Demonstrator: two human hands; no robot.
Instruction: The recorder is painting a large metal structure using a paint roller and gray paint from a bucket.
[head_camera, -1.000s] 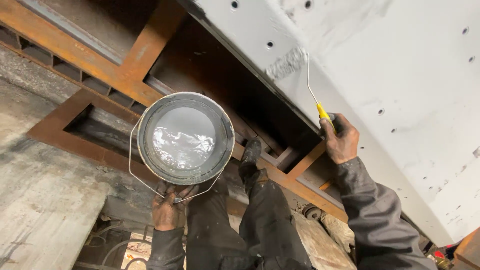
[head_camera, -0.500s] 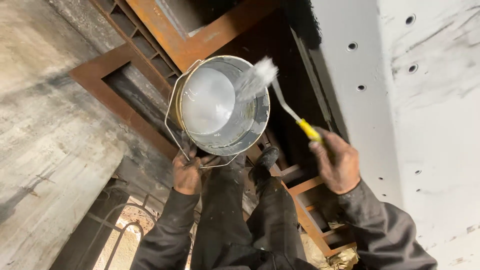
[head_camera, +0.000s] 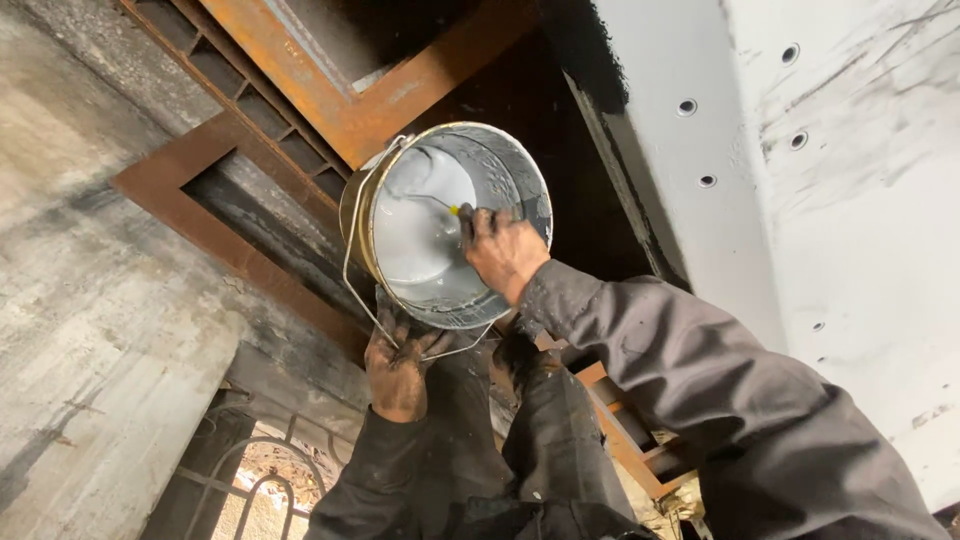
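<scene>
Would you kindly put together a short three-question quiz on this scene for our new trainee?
1. True or false: the right hand is inside the mouth of the metal bucket.
2. What colour is the brush handle showing at the right hand's fingers? A) red B) yellow C) blue
3. Which hand grips the bucket from underneath, by the wire bail?

Key
1. True.
2. B, yellow.
3. The left hand, stained dark, below the bucket; the white paint fills the inside.
</scene>
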